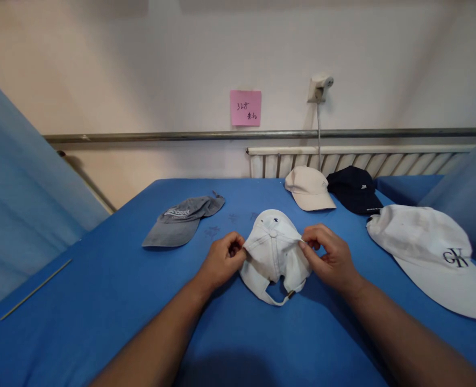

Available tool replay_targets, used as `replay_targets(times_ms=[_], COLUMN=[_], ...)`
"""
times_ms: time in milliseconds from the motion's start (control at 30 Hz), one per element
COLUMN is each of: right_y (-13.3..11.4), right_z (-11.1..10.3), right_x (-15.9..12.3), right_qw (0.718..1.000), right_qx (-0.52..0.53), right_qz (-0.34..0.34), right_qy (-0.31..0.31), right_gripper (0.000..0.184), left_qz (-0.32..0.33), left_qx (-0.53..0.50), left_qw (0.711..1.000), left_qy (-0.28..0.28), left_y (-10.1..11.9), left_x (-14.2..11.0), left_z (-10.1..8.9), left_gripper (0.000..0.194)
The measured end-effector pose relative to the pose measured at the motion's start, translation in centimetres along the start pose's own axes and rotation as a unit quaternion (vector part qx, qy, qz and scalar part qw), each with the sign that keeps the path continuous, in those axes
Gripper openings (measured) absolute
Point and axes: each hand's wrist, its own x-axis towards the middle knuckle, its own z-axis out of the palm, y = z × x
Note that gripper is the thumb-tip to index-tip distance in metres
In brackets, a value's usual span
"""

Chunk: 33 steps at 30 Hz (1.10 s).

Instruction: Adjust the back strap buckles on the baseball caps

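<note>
A white baseball cap [273, 248] rests on the blue-covered table in front of me, its brim pointing away and its rear opening with the strap facing me. On its left side, my left hand [226, 258] pinches the cap's fabric between thumb and fingers. My right hand [329, 257] pinches the fabric on the opposite side in the same way. A small dark mark shows near the brim, and a metal buckle sits on the back strap.
A grey cap [181, 220] lies to the left. Beige [308, 185] and black [356, 188] caps stand at the back right, and a larger white cap [427, 236] is nearer. A thin stick [36, 289] lies at far left on the blue sheet [112, 301]. Behind is a radiator [359, 161].
</note>
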Motion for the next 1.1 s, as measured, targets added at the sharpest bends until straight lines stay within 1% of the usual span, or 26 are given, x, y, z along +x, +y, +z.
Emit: replay_targets(times_ms=[67, 133, 167, 233, 267, 333, 433, 533, 600, 667, 733, 833, 867, 900, 967, 1033, 1100], right_y=[-1.0, -1.9, -2.2, -2.8, -3.0, -3.3, -3.6, -3.5, -3.0, -2.1, -1.0, 0.3, 0.5, 0.7, 0.7, 0.6, 0.5], right_z=[0.2, 0.6, 0.8, 1.3, 1.5, 1.8, 2.0, 2.2, 2.4, 2.5, 2.5, 2.6, 2.7, 2.8, 3.2, 3.7, 4.1], right_x=[-0.3, -0.6, -0.7, -1.0, -1.1, -1.3, -1.4, -1.3, -1.1, -0.9, -0.7, -0.5, -0.5, -0.5, -0.6, -0.6, -0.5], right_qw=[0.999, 0.999, 0.998, 0.996, 0.995, 0.993, 0.992, 0.989, 0.988, 0.987, 0.987, 0.992, 0.993, 0.994, 0.994, 0.993, 0.991], right_qx=[0.015, 0.030, 0.039, 0.059, 0.070, 0.087, 0.101, 0.126, 0.143, 0.149, 0.140, 0.085, 0.060, 0.038, 0.012, 0.000, -0.012], right_qz=[-0.025, -0.038, -0.041, -0.043, -0.044, -0.043, -0.038, -0.031, -0.004, 0.040, 0.073, 0.062, 0.052, 0.043, 0.033, 0.027, 0.019], right_qy=[0.013, -0.003, -0.017, -0.041, -0.050, -0.060, -0.069, -0.076, -0.063, -0.039, -0.035, -0.074, -0.084, -0.090, -0.100, -0.111, -0.129], right_gripper=[0.011, 0.014, 0.014, 0.015, 0.015, 0.015, 0.013, 0.010, 0.009, 0.009, 0.014, 0.037, 0.040, 0.041, 0.033, 0.025, 0.022], left_qz=[0.019, 0.083, 0.124, 0.198, 0.222, 0.241, 0.237, 0.229, 0.216, 0.198, 0.182, 0.166, 0.163, 0.161, 0.160, 0.160, 0.157], left_qx=[-0.002, 0.012, 0.028, 0.074, 0.097, 0.132, 0.146, 0.122, 0.097, 0.070, 0.044, 0.007, -0.004, -0.013, -0.023, -0.029, -0.033], left_qw=[0.997, 0.990, 0.984, 0.972, 0.967, 0.960, 0.960, 0.965, 0.970, 0.976, 0.980, 0.983, 0.984, 0.985, 0.985, 0.985, 0.985], left_qy=[0.069, 0.116, 0.122, 0.100, 0.082, 0.053, 0.043, 0.043, 0.050, 0.059, 0.071, 0.076, 0.072, 0.066, 0.060, 0.060, 0.063], left_y=[0.0, 0.5, 0.8, 1.7, 2.2, 2.9, 3.4, 3.2, 3.1, 3.1, 3.2, 3.4, 3.5, 3.5, 3.6, 3.6, 3.6], left_x=[0.0, -0.3, -0.5, -0.9, -1.1, -1.4, -1.5, -1.5, -1.5, -1.5, -1.6, -1.7, -1.7, -1.8, -1.8, -1.8, -1.8], left_z=[-0.2, -0.4, -0.4, -0.4, -0.3, -0.1, 0.1, 0.2, 0.2, 0.1, 0.1, 0.1, 0.2, 0.2, 0.3, 0.3, 0.3], left_gripper=[0.011, 0.018, 0.023, 0.032, 0.036, 0.040, 0.032, 0.023, 0.020, 0.017, 0.015, 0.014, 0.014, 0.014, 0.013, 0.012, 0.012])
